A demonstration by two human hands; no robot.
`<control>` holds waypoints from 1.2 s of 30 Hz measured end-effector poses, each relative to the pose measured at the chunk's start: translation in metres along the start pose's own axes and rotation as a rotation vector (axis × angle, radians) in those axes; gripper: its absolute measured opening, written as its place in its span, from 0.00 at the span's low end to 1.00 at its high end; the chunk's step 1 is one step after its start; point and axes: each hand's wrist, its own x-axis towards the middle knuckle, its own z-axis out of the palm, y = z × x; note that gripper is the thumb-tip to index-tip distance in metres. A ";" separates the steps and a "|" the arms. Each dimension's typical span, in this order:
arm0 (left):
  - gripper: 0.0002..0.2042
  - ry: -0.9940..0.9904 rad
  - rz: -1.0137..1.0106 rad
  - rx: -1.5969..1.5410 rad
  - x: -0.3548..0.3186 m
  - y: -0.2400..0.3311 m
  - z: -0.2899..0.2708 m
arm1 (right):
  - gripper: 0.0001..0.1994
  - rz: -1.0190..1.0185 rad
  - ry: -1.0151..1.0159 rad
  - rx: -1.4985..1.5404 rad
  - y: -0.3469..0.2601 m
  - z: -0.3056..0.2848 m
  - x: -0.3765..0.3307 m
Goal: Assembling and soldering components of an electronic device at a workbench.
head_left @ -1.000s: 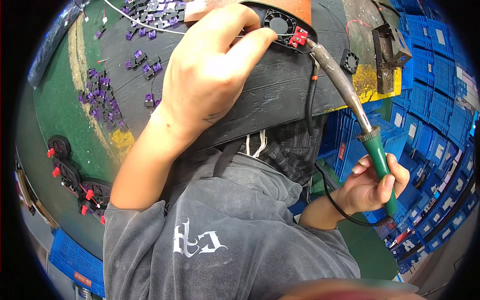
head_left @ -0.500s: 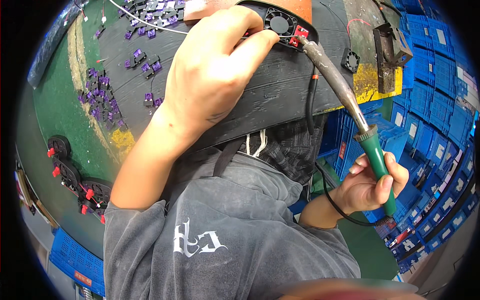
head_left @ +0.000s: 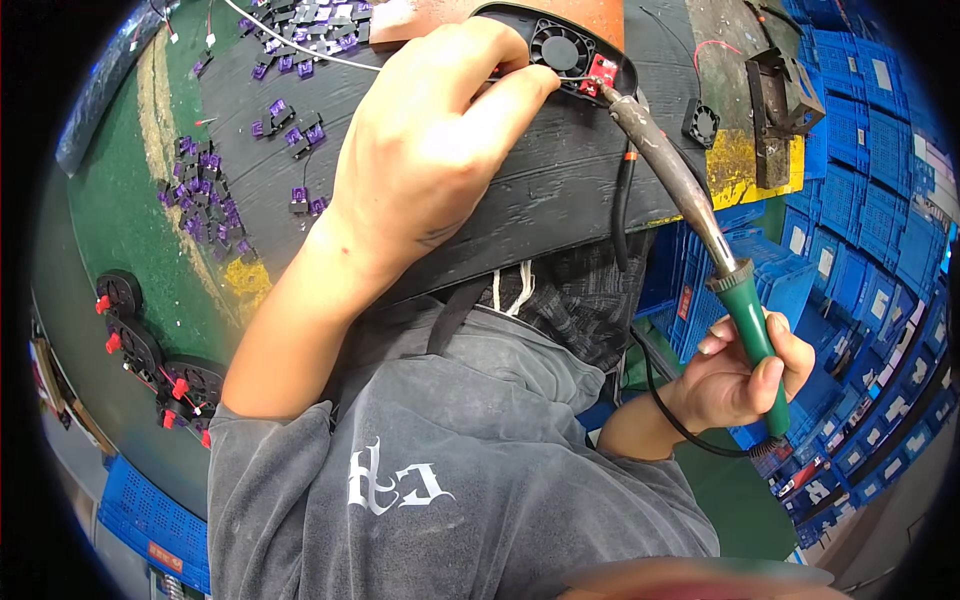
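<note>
My right hand (head_left: 750,375) grips the green handle of a soldering iron (head_left: 665,165), its metal barrel slanting up to the left. The iron's tip is at a small red circuit board (head_left: 602,72) inside a black oval housing (head_left: 510,12). A small black fan (head_left: 562,50) sits in that housing beside the board. Over the housing's near left side, my left hand (head_left: 440,130) pinches a thin pale solder wire (head_left: 310,50) between thumb and fingers. The wire's end reaches toward the board by the iron's tip. My fingers hide part of the housing.
Small black-and-purple parts (head_left: 205,190) lie in groups on the left. Black fan housings with red pieces (head_left: 135,340) stand at far left. Right of the housing are a loose fan (head_left: 702,120) and a rusty metal stand (head_left: 775,110). Blue crates (head_left: 860,150) are stacked at right.
The soldering iron has shifted very slightly, its tip staying at the red board. The housing with its fan has moved a little. My left hand keeps its pinch on the solder wire.
</note>
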 end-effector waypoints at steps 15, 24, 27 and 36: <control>0.14 -0.002 0.016 0.013 -0.002 -0.003 0.004 | 0.18 0.019 0.032 -0.053 0.003 0.004 0.004; 0.13 0.011 0.008 0.000 -0.001 -0.002 0.006 | 0.18 0.004 0.016 -0.075 -0.002 0.005 0.006; 0.13 -0.011 -0.005 -0.008 0.000 -0.001 0.002 | 0.18 0.009 0.013 -0.069 -0.001 0.007 0.005; 0.13 0.034 0.009 0.001 0.000 -0.002 0.002 | 0.16 -0.004 -0.016 0.003 -0.001 0.007 0.007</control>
